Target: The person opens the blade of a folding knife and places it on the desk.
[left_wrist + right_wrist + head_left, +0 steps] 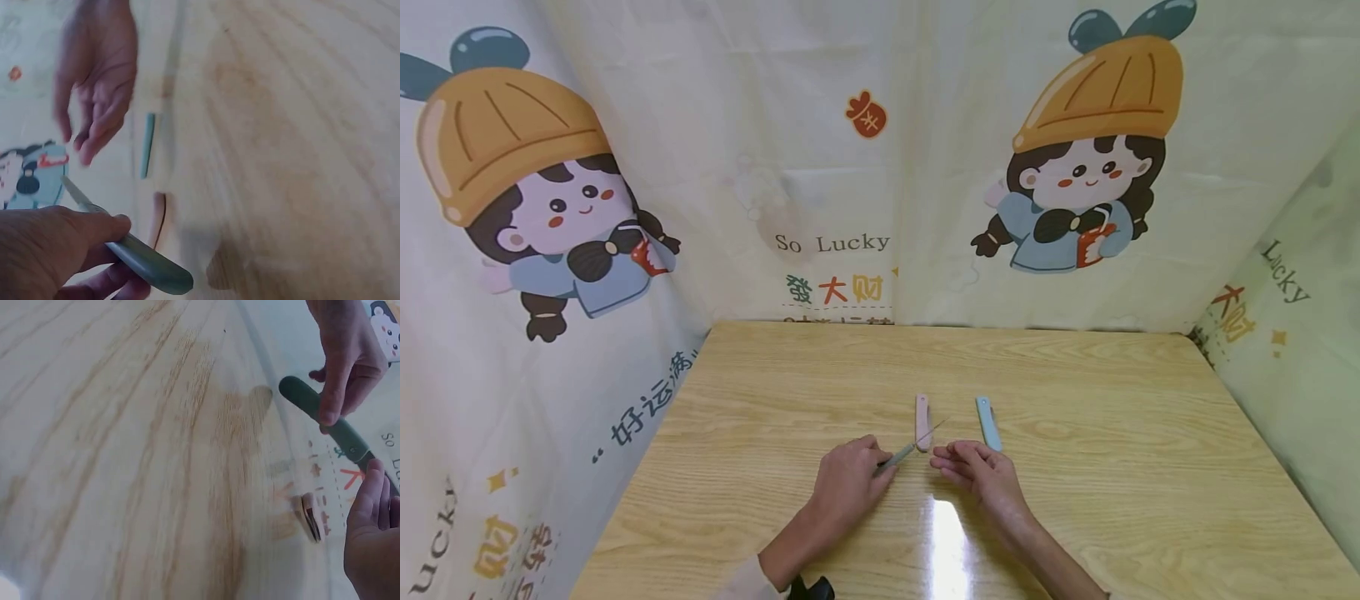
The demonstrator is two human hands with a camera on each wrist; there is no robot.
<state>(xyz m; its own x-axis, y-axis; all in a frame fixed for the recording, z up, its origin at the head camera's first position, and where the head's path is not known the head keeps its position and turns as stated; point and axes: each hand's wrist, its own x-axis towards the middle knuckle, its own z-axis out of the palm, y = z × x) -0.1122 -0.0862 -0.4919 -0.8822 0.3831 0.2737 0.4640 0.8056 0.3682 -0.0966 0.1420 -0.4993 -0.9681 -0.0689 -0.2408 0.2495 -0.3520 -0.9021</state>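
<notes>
- Bright and evenly lit in the head view, warm on the table and pale on the cloth.
- Streaked with white glare on the near part of the table, thrown by a source out of frame.
- Dimmer, greyer and lower in contrast in both wrist views.
- Soft at the right hand in the left wrist view, with blurred finger edges.
- Shaded softly on the table beside the knife there.
- Burnt to white at the lower left corner of the right wrist view.
</notes>
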